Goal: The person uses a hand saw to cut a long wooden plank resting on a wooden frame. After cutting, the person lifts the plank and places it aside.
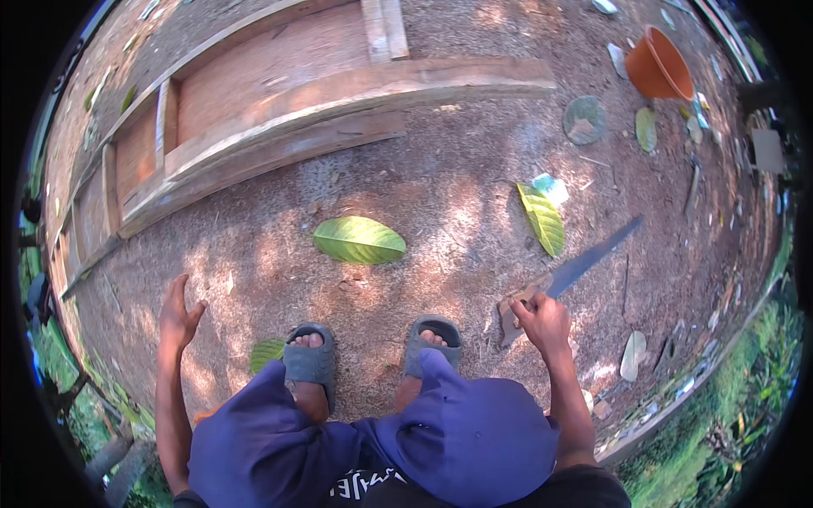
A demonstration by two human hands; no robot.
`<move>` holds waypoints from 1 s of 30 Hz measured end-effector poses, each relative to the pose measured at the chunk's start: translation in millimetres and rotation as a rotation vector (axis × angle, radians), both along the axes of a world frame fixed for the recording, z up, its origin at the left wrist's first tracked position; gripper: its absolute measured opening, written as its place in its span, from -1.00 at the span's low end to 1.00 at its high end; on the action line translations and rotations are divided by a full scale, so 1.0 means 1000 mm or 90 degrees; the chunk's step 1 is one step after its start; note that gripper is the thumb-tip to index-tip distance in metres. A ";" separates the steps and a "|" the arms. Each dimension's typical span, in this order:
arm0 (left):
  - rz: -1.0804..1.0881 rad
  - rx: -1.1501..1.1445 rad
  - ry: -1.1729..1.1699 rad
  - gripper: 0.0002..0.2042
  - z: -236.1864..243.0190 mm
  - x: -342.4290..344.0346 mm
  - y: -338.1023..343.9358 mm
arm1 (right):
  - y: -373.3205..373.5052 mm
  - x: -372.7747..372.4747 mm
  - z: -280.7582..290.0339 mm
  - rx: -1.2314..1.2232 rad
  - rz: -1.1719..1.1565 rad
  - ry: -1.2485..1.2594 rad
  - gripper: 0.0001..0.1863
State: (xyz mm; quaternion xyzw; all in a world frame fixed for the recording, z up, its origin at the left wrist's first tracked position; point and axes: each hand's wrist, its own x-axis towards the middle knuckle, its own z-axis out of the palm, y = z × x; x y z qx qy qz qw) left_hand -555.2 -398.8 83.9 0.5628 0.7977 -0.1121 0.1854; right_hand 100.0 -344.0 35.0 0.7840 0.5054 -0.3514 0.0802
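My right hand [543,323] is closed at the brown handle of a handsaw [595,256], its fingers curled at the grip. The saw's dark blade points away to the far right, low over the ground; whether its tip touches the soil I cannot tell. To the left, my left hand [180,315] hangs over the ground, empty, with thumb and fingers apart. A large green leaf [360,240] lies on the soil between my hands. Another yellow-green leaf [541,220] lies just beyond the saw, beside a pale blue scrap [550,188].
A wooden frame [356,89] with boards and crosspieces lies across the far left. An orange bucket [658,66] rests tilted at the far right, near a round greyish disc [584,119]. My sandalled feet [310,360] stand on the ground. Grass [720,423] borders the right edge.
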 end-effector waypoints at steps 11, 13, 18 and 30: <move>0.600 0.170 0.292 -0.32 0.044 -0.034 -0.271 | -0.084 0.045 -0.109 0.043 0.150 -0.098 -0.51; 0.758 0.168 0.356 -0.25 0.040 -0.008 -0.324 | -0.068 0.051 -0.111 0.054 0.149 -0.125 -0.52; 1.436 0.363 -0.157 0.02 0.005 0.072 -0.459 | -0.041 0.035 -0.093 0.097 0.077 -0.059 -0.54; 1.145 0.764 -0.705 -0.51 -0.039 0.049 -0.478 | 0.027 -0.055 0.030 0.787 -0.250 0.623 -0.71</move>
